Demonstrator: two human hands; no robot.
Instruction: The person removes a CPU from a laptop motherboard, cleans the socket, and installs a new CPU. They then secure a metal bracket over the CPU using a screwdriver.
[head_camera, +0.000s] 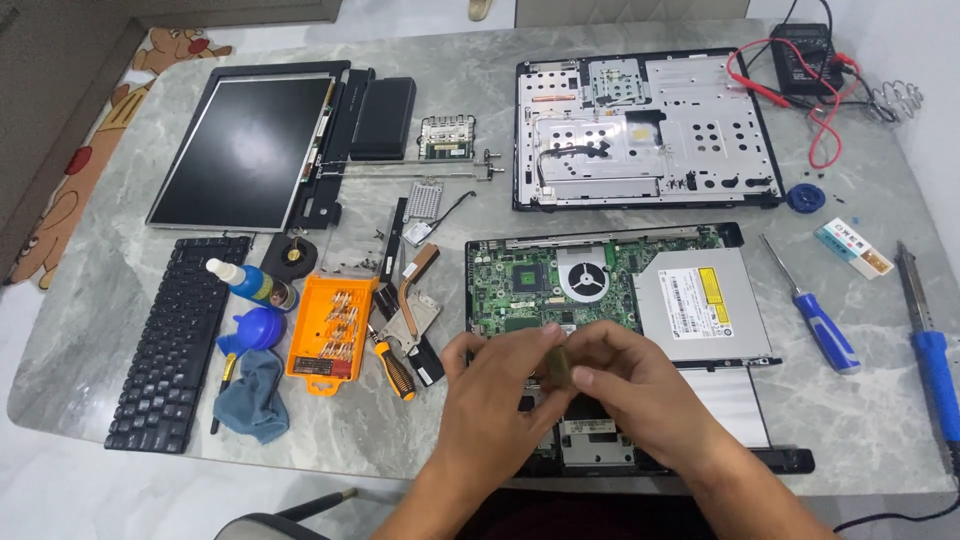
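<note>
Both my hands meet over the front of an opened laptop base (610, 290), whose green motherboard, round fan and silver optical drive (700, 300) are exposed. My left hand (500, 390) and my right hand (620, 385) pinch one small olive-brown object (556, 366) between their fingertips. I cannot tell what the object is. My hands hide the lower middle of the laptop base.
A marble table (130, 170) holds a laptop screen panel (245, 150), a black keyboard (175, 340), an orange bit case (333, 330), a blue cloth (252, 395), a metal laptop chassis (645, 130), a multimeter with red leads (805, 55), a blue screwdriver (815, 320) and a soldering iron (930, 350).
</note>
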